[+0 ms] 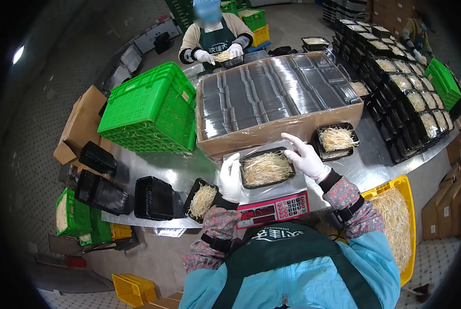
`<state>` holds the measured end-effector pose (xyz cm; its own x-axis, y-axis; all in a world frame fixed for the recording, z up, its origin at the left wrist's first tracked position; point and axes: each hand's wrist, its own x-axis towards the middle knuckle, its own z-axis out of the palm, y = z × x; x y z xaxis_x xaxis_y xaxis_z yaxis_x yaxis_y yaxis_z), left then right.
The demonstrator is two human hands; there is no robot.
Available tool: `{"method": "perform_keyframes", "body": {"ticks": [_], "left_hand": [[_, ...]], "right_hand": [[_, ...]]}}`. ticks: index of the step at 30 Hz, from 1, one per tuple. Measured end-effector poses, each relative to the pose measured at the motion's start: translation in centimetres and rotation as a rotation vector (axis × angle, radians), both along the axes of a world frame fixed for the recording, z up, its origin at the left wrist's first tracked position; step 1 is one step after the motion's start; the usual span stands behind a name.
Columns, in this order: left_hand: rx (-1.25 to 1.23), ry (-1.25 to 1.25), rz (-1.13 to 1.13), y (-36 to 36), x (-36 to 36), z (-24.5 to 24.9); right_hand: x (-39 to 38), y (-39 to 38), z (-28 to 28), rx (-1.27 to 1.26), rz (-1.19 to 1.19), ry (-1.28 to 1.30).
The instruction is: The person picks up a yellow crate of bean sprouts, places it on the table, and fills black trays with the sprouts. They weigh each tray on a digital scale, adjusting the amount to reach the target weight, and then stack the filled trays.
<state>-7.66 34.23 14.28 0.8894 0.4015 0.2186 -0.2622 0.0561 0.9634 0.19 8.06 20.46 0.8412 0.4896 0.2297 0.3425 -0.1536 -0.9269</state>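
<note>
A black plastic tray of bean sprouts sits on the plate of a red-framed digital scale in front of me. My left hand, in a white glove, is at the tray's left side with its fingers stretched out. On the other side, my gloved right hand has thumb and fingers apart, the thumb near the tray's right rim. Whether either hand touches the rim is hard to tell. Another filled tray stands left of the scale, and stacked filled trays stand to the right.
A large carton of nested black trays lies beyond the scale. Green crates stand left, with empty black trays nearer. Many filled packs are stacked right, above a yellow crate of sprouts. A co-worker handles a tray opposite.
</note>
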Motion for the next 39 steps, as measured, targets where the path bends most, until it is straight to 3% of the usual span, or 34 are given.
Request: {"method": "perform_keyframes", "body": {"ticks": [3, 4, 5, 7, 8, 11, 14, 17, 22, 23, 24, 25, 26, 27, 29, 32, 34, 37, 39], "left_hand": [[0.464, 0.107, 0.105, -0.2, 1.4, 0.5], [0.533, 0.029, 0.171, 0.6, 2.6, -1.7], [0.603, 0.052, 0.192, 1.0, 3.1, -2.2], [0.742, 0.097, 0.229, 1.9, 4.0, -3.4], [0.846, 0.091, 0.287, 2.5, 4.3, -4.3], [0.257, 0.348, 0.005, 3.2, 4.4, -5.4], [0.163, 0.272, 0.027, 2.5, 3.8, -5.7], [0.153, 0.25, 0.064, 1.7, 3.5, -5.2], [0.169, 0.181, 0.115, 1.9, 3.1, -6.4], [0.176, 0.162, 0.13, 2.0, 2.9, -6.8], [0.089, 0.462, 0.017, 2.2, 0.9, -3.7], [0.01, 0.506, -0.051, 2.8, -0.5, -4.5], [-0.006, 0.621, -0.147, 3.0, -2.0, -3.8], [-0.263, 0.659, -0.371, 1.4, -3.8, 0.0], [-0.364, 0.609, -0.39, 1.4, -5.5, -2.0], [-0.416, 0.445, -0.291, -0.2, -5.3, -0.8], [-0.314, 0.424, -0.219, -0.7, -4.0, 1.4], [-0.184, 0.331, -0.257, -1.1, -1.6, 3.5], [-0.071, 0.32, -0.338, -2.8, 0.0, 6.4]], "right_hand": [[2.6, -0.1, -4.4, -0.411, -0.201, -0.317], [3.1, 0.5, -5.9, -0.408, -0.254, -0.384], [3.3, 1.2, -6.3, -0.45, -0.266, -0.406], [3.4, 2.2, -6.6, -0.789, -0.239, -0.228], [3.6, 2.5, -7.9, -0.662, -0.284, -0.209], [4.4, 2.5, -11.3, -0.361, -0.311, -0.038], [5.5, 3.0, -13.6, 0.165, -0.168, 0.449], [5.2, 3.6, -13.9, 0.288, -0.215, 0.477], [4.9, 2.7, -12.9, 0.299, -0.176, 0.517], [4.6, 1.7, -12.0, 0.144, -0.173, 0.465], [3.1, 0.3, -8.1, -0.026, -0.113, 0.567], [1.7, -0.8, -4.9, -0.194, -0.06, 0.67], [1.3, -1.6, -5.0, -0.173, 0.042, 0.747], [0.5, -2.5, -5.5, -0.143, 0.131, 0.82], [-0.8, -2.7, -6.3, 0.123, 0.114, 0.899], [-1.0, -2.0, -7.9, 0.27, 0.045, 0.854], [-1.1, -2.4, -7.3, 0.322, 0.066, 0.816], [0.2, -5.7, -3.0, 0.006, 0.16, 0.664], [2.1, -8.4, -1.1, -0.094, -0.001, 0.031]]}}
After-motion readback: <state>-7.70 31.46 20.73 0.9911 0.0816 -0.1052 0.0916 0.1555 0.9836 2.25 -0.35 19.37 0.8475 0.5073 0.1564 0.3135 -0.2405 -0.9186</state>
